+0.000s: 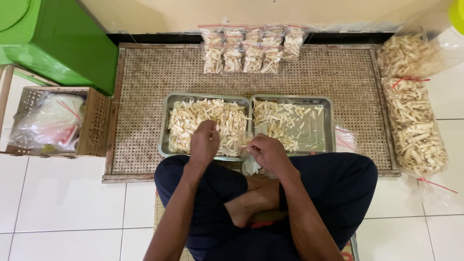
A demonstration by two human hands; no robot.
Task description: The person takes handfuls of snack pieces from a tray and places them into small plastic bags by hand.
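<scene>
Legs in dark trousers lie crossed at the bottom middle of the frame, on a white tiled floor (pixel 63 203). Just above the knees, the left hand (pixel 204 141) hangs over the left metal tray (pixel 164 130), its fingers bunched together among the pale snack sticks (pixel 193 118); whether they pinch any cannot be told. The right hand (pixel 267 152) sits at the near edge between the two trays, fingers curled on a small clear plastic bag (pixel 250 164) whose mouth points up-frame toward the trays. The left tray is heaped full; the sticks lie every way, with no common long axis. The right metal tray (pixel 319 140) is half bare, its sticks (pixel 275 121) gathered on its left side. Both trays sit side by side, touching, long sides across the frame, on a woven rattan mat (pixel 145 96). At the mat's far edge stands a row of small filled bags (pixel 251 50), upright against the wall. On the right of the frame two large bags of sticks (pixel 415 125) lie end to end, running near to far. At left sits a woven basket (pixel 94 121) with plastic inside, a green box (pixel 63 43) beyond it.
</scene>
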